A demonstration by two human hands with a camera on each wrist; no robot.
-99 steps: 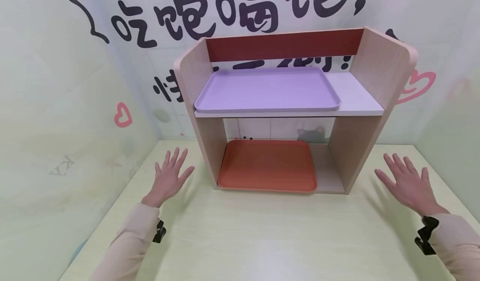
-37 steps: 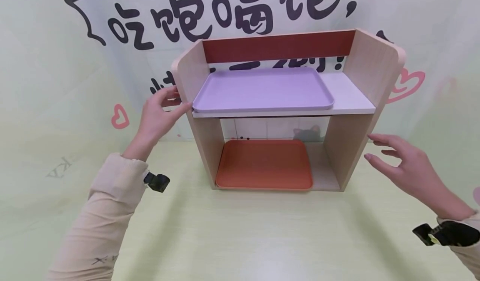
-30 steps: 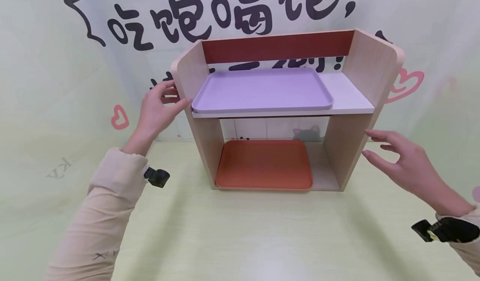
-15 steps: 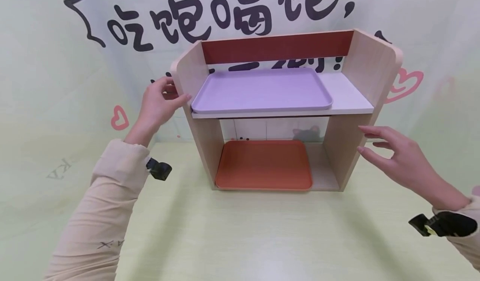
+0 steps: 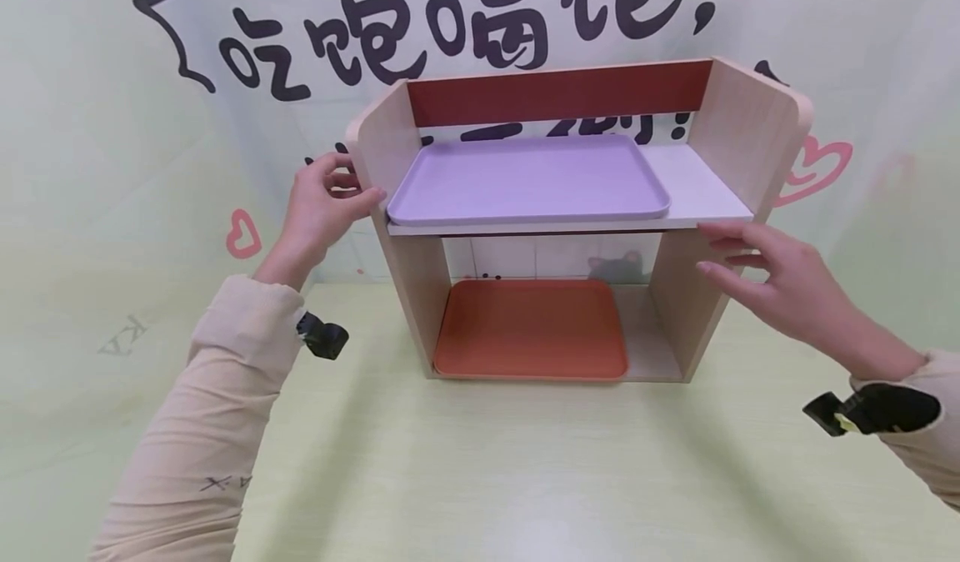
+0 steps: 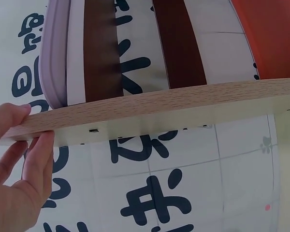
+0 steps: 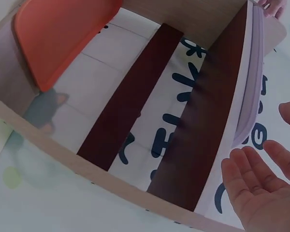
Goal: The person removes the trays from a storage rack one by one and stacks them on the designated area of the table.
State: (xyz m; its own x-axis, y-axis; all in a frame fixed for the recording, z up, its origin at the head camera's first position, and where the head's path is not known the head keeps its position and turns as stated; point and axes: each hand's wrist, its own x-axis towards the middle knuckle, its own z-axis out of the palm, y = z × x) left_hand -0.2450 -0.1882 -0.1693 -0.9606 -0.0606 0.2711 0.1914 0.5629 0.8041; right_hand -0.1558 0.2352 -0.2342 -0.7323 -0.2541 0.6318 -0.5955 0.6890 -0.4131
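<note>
The shelf [image 5: 570, 95] stands on the tabletop [image 5: 525, 462], the left grip [image 5: 318, 208] pinching its left side panel [image 5: 425, 295]. The right grip [image 5: 783, 283], thumb and fingers apart and holding nothing, is before the shelf's right side; the purple tray [image 5: 532, 178] lies on the shelf's upper board [image 5: 701, 183], the orange tray [image 5: 532, 328] on its lower one.

Shelf unit [image 5: 678, 287], two-tier: pale wood-grain side panels [image 5: 750, 141], rounded at the upper front corners; dark red upper back rail [image 5: 562, 95]; white upper board [image 5: 701, 185]. Stands upright on the worktop [image 5: 525, 470]. Left hand [image 5: 318, 212] pinches the left panel's front edge. Tray [image 5: 528, 178], lilac, rectangular, low-rimmed; lies flat on the upper board, toward its left end. Right hand [image 5: 780, 274], fingers slightly bent, beside the board's right front end; contact unclear.
</note>
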